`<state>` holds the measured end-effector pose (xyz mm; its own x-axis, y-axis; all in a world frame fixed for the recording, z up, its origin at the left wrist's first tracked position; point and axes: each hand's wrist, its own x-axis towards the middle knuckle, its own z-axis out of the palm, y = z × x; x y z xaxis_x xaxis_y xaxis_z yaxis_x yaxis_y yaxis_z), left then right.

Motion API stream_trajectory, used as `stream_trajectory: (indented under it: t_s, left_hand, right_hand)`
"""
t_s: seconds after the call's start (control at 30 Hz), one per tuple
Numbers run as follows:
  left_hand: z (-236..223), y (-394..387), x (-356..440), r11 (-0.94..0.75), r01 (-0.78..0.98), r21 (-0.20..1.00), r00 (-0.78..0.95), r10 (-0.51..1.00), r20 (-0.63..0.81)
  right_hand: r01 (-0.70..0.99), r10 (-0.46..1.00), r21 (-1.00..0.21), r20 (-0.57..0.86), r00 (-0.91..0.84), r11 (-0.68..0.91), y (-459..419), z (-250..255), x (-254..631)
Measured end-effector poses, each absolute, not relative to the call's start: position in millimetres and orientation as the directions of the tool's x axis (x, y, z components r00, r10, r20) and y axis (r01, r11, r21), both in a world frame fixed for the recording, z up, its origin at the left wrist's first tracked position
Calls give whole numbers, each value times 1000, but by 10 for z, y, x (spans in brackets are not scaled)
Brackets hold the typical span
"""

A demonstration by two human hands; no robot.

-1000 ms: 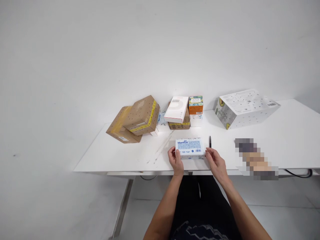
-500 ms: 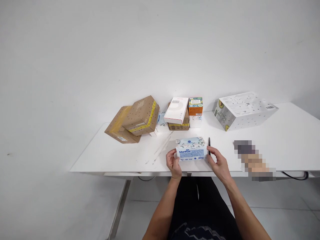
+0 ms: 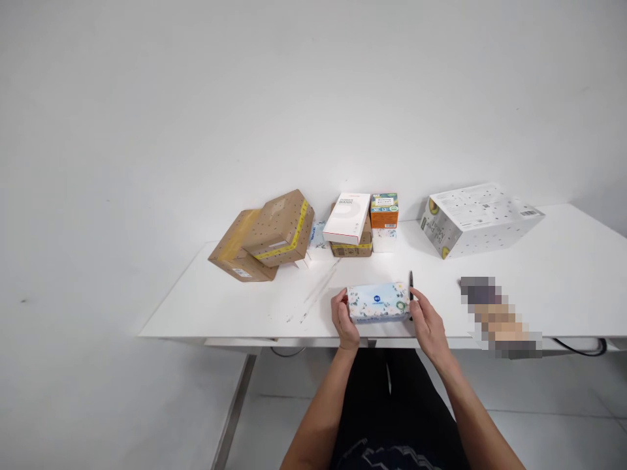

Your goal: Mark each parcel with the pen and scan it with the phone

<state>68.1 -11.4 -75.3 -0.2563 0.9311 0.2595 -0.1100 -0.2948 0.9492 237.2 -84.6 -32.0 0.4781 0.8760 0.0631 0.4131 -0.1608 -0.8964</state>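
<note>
A floral white and light-blue tissue pack is held between my two hands near the table's front edge, its patterned broad face turned up. My left hand is closed round the pack's left end, where a bit of something red shows by the fingers. At the right end, my right hand grips with thumb and fingers. A black pen lies just beyond that hand, partly hidden by it.
Two taped brown cartons lean together at the left. Behind the pack, a white power bank box rests on a small carton, beside an orange box. A large white box and a pixelated item are on the right.
The tissue pack has tilted in my hands: its printed front now faces away and its floral face points up. Both hands have turned with it and still hold its ends.
</note>
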Motion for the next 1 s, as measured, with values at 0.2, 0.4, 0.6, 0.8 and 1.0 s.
stream_trajectory:
  t_s: [0.2, 0.4, 0.6, 0.8, 1.0]
  left_hand:
    - [-812, -131, 659, -375, -73, 924, -247, 904, 348]
    - [-876, -146, 654, -383, -86, 920, -285, 894, 346]
    - [-841, -134, 650, -380, -54, 923, -269, 896, 353]
    - [-858, -116, 662, -363, -22, 932, -286, 895, 342]
    - [-835, -134, 662, -399, -13, 917, -297, 877, 377]
  right_hand:
    - [560, 921, -827, 186, 341, -40, -786, -297, 2398]
    - [475, 902, -877, 260, 344, 72, -823, -359, 2462]
    - [352, 905, -932, 222, 363, 88, -891, -400, 2429]
    - [348, 921, -937, 119, 370, -18, -908, -303, 2348]
    - [375, 925, -926, 108, 364, -39, -922, -275, 2273]
